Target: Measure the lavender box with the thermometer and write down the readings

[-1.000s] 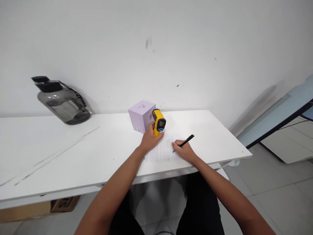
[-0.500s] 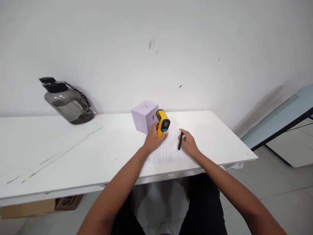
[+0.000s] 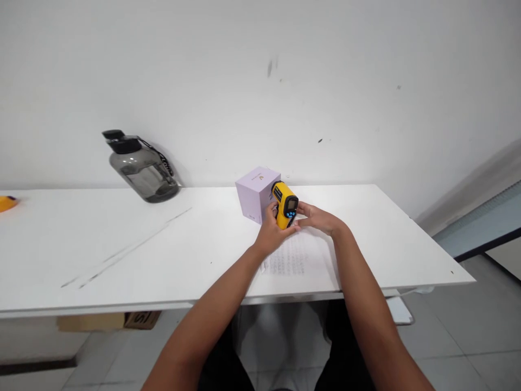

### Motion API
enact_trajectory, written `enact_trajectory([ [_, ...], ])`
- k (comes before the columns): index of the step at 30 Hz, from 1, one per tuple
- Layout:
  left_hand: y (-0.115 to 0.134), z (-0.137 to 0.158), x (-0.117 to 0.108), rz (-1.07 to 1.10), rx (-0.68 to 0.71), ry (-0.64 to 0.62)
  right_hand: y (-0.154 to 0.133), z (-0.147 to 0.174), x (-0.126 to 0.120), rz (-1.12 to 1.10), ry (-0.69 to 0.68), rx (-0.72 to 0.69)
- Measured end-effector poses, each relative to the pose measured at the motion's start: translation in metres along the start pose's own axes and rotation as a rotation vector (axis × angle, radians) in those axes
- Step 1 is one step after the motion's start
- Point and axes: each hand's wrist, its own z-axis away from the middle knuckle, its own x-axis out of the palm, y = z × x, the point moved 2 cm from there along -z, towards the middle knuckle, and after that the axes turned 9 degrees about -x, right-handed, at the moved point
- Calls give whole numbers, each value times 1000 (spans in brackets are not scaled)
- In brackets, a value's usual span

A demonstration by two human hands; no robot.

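Observation:
My left hand (image 3: 273, 231) is wrapped round the handle of a yellow and black infrared thermometer (image 3: 285, 196), held tilted above the table with its small screen and blue buttons facing me. My right hand (image 3: 315, 217) is at the handle's right side, thumb and fingers closed in on it. Between the right fingertips and the handle shows a slim black piece (image 3: 292, 220), partly hidden; whether it is fixed to the handle I cannot tell. Just behind the thermometer stands a lilac box (image 3: 249, 200). Under my hands lies a printed sheet of paper (image 3: 288, 263).
A grey transparent bottle (image 3: 144, 172) with a black lid stands at the back left by the wall. An orange-yellow object (image 3: 7, 203) shows at the far left edge of the white table (image 3: 134, 233). Cardboard boxes (image 3: 97, 322) sit below the table.
My right hand has brought the slim black piece from the right of the thermometer up against its handle. My left hand keeps its hold. The view has turned left, bringing in the orange-yellow object.

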Motion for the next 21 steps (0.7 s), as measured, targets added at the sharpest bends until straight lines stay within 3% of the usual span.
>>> enact_trajectory([
  [3,-3,1,0,-7,38,-55,-11,7,10,-290,-212,73],
  [5,-2,2,0,-71,64,-91,-12,10,18,-394,-234,120],
  [8,1,4,-3,-175,107,-133,-9,10,31,-454,-155,86],
  [12,9,6,-16,-366,214,-69,-5,6,46,-476,-10,43],
  [14,14,6,-27,-460,382,70,-6,4,51,-558,115,-10],
  [17,16,5,-43,-485,599,413,-10,3,53,-697,294,-76],
  [19,12,1,-51,-467,599,640,-12,3,53,-785,376,-82],
  [21,5,-6,-55,-424,476,758,-12,2,52,-837,445,-62],
])
